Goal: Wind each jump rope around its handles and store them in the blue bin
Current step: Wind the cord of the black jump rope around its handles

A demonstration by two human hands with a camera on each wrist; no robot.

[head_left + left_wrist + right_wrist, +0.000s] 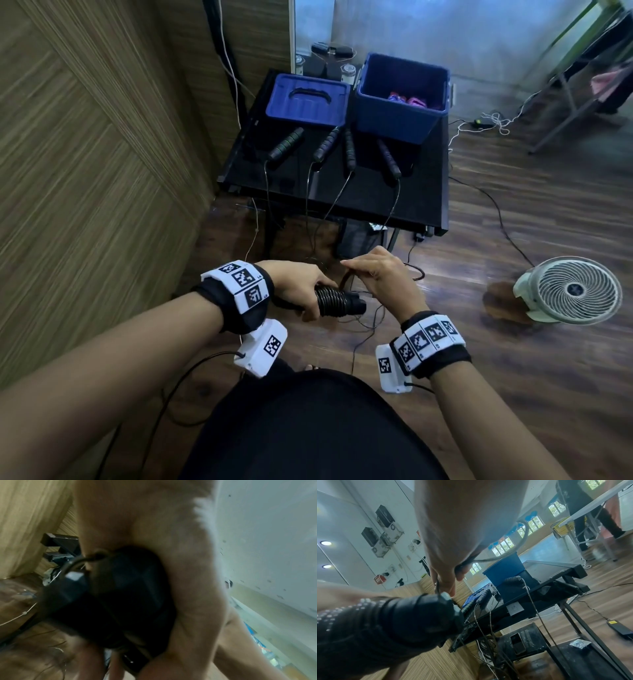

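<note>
1. Left hand point(297, 287) wrapped tight round a pair of black handles point(337, 301), held side by side like one fat stick, likely so the cord has something firm to go round.
2. Left fingers point(197, 601) clamped on the handles, thumb on top, shown best from the head view.
3. Right hand point(380, 274) just beside the handles' free end, fingers together, pinching the thin black cord point(513, 553) that loops out from under the palm.
4. Rings of cord already round the middle of the handles; loose cord still hanging to the wooden floor point(513, 359), so probably partway through the winding.
5. Handles round, long and ribbed, soft-looking like foam. Cord thin, smooth and bendy.
6. Blue bin point(400, 99) open at the back of the black desk point(421, 192), far from the hands, with pink and purple stuff inside, too small to tell what. Likely left open for dropping ropes in.
7. Blue lid point(308, 99) lying flat beside the bin, with a curved grip in the middle.
8. Four more handles point(286, 144) lying in a row on the shiny desk in front of bin and lid, some with green bands, some with purple, cords dangling over the front edge. Not wound yet.
9. Small white fan point(572, 291) on the floor off to the right.
</note>
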